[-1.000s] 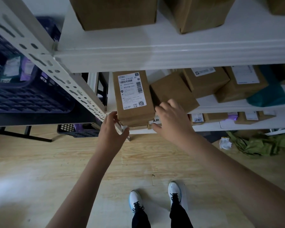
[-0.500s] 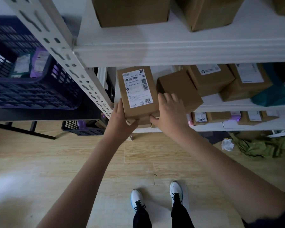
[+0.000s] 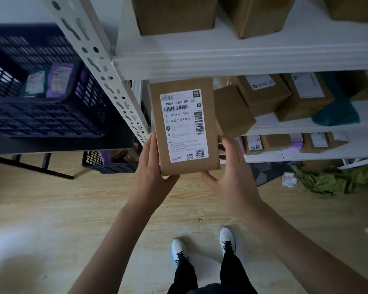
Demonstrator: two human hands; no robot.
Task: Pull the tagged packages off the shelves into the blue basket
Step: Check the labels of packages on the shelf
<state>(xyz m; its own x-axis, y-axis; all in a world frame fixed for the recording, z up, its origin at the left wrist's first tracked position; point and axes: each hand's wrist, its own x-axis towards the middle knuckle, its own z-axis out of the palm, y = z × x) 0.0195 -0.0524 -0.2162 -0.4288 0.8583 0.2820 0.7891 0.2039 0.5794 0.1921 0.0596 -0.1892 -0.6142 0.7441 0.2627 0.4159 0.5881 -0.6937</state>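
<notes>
Left hand (image 3: 152, 175): you are gripping the near left corner of the labelled box (image 3: 184, 126), thumb along its left edge and fingers curling under the bottom.
Right hand (image 3: 232, 172): you are bracing the box's right edge with the fingers hidden behind it and the thumb reaching toward the near corner; whether it is clasping or only steadying, the view is not showing.
Box position: it is lying between your two hands, label up, its near end hanging out past the shelf edge (image 3: 306, 128) and its far end still under the upper shelf (image 3: 242, 62).
Risk, grip: most of the weight is probably resting on your left hand, so the far end could be dipping and slipping out as it clears the shelf.
Risk, neighbour: the small plain box (image 3: 232, 115) is touching or nearly touching the right side; dragging sideways could be pulling it off with you.
Risk, route: the blue basket (image 3: 43, 102) is sitting to your left beyond the shelf post (image 3: 106, 77); swinging low could be clipping that post.
</notes>
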